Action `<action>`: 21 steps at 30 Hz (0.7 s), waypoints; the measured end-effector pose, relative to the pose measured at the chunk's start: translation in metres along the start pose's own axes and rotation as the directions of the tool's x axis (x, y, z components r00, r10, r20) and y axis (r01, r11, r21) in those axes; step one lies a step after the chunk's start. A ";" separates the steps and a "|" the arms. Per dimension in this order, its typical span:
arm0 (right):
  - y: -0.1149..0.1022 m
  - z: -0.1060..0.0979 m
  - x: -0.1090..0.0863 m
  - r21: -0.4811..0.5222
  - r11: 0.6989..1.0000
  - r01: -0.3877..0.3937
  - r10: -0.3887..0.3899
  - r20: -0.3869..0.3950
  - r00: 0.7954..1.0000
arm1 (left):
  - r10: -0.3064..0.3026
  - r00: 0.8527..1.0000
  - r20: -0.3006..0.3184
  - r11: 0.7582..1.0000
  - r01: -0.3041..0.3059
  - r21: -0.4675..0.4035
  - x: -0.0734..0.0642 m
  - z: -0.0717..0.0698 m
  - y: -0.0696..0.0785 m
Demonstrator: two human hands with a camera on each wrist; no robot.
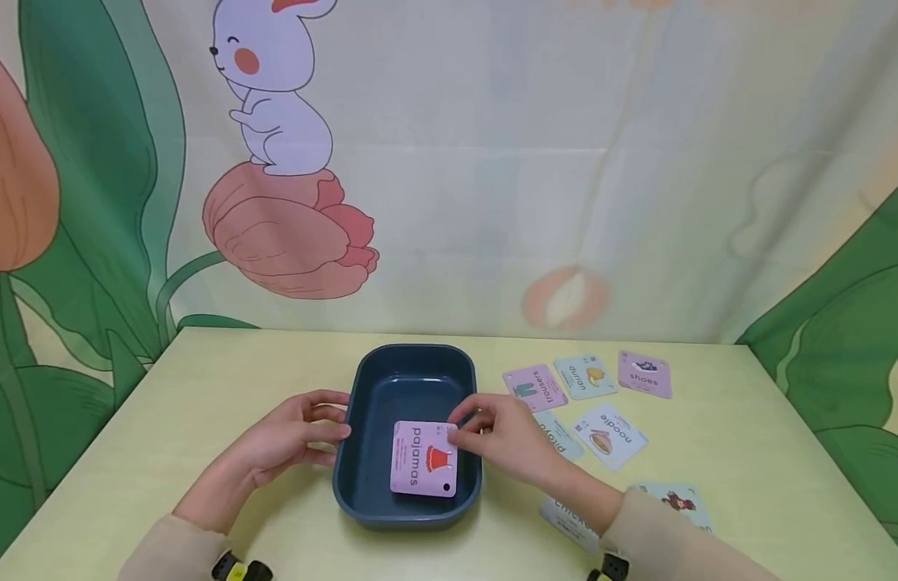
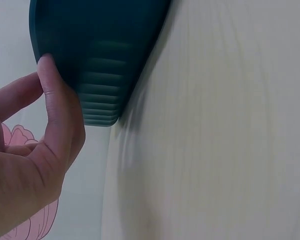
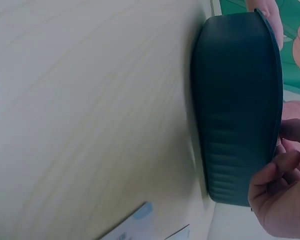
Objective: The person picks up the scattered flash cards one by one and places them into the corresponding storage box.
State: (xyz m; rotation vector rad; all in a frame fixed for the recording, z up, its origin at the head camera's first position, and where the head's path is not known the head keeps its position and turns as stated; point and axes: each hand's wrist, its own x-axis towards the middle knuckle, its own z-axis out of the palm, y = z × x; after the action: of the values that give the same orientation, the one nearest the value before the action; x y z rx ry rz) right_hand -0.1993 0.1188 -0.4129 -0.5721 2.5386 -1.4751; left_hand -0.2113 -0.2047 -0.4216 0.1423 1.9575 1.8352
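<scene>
A dark blue rectangular tray [image 1: 367, 436] stands on the table with a pink "pajamas" card [image 1: 412, 460] inside, which shows a red dress and seems to top a small stack. My right hand [image 1: 510, 440] reaches over the tray's right rim and pinches the card's upper right corner between thumb and forefinger. Against the left side of the tray rests my left hand [image 1: 296, 436], fingers spread along the outer wall and thumb at the rim. The left wrist view shows a fingertip of that hand [image 2: 55, 120] at the ribbed tray wall [image 2: 105, 75].
Right of the tray lie several loose picture cards: trousers [image 1: 536, 389], durian [image 1: 585, 377], shoes [image 1: 645, 374], noodle [image 1: 611, 436] and a partly covered pitaya card [image 1: 560, 434]. Under the right forearm are a chicken card [image 1: 570, 524] and another card [image 1: 677, 504]. A printed curtain [image 1: 456, 202] hangs behind the table.
</scene>
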 end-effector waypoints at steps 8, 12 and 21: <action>-0.002 0.005 0.004 -0.124 0.992 0.021 -0.022 -0.014 1.000 | -0.003 1.000 0.000 1.000 0.003 0.003 0.000 0.001 -0.001; -0.002 0.006 0.005 -0.179 0.983 0.048 -0.052 -0.016 0.999 | -0.003 1.000 -0.003 1.000 0.003 0.005 0.000 0.001 0.000; -0.010 0.006 0.000 -0.354 0.932 0.076 -0.092 -0.030 0.995 | -0.006 1.000 -0.023 1.000 0.007 0.029 -0.001 0.001 -0.001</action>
State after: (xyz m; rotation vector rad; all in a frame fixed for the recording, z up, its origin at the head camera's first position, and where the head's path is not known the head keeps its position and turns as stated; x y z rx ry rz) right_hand -0.1953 0.1096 -0.4078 -0.7092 2.8709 -1.0661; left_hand -0.2104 -0.2043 -0.4223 0.1239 1.9983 1.8126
